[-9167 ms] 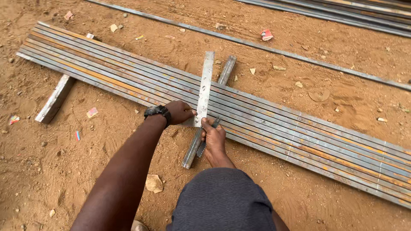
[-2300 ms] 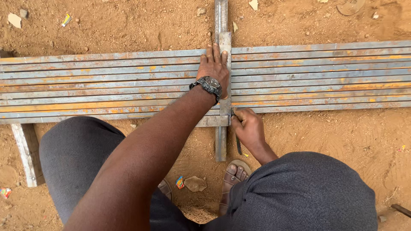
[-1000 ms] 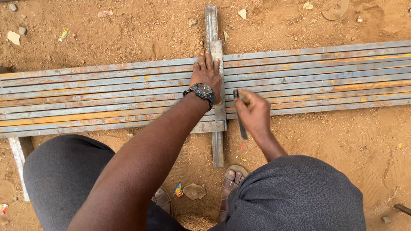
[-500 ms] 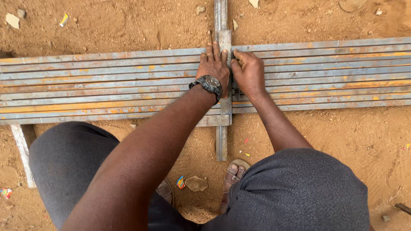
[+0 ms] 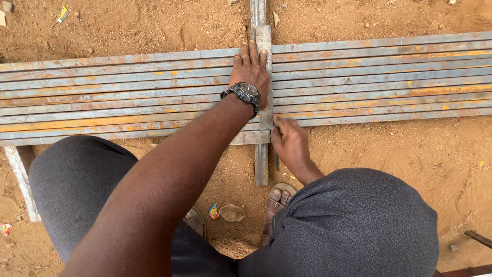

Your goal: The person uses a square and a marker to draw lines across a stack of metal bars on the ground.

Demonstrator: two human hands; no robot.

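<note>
A row of several long rusty grey steel tubes lies side by side across the sandy ground. A flat metal square lies across them, its short leg against the near tube. My left hand, a black watch on its wrist, presses flat on the square and the tubes. My right hand sits at the near edge of the tubes beside the square, closed around a thin dark marking tool that points down toward me. My knees in grey trousers fill the foreground.
A steel bar runs under the tubes, crosswise, and shows again at the top. A pale support piece lies at the left. My sandalled foot, a flat stone and scraps of litter lie on the sand. A dark rod sits bottom right.
My right hand has slid along the square's edge from the far side of the tubes, beside my left hand, to the near edge. My left hand stays pressed on the square.
</note>
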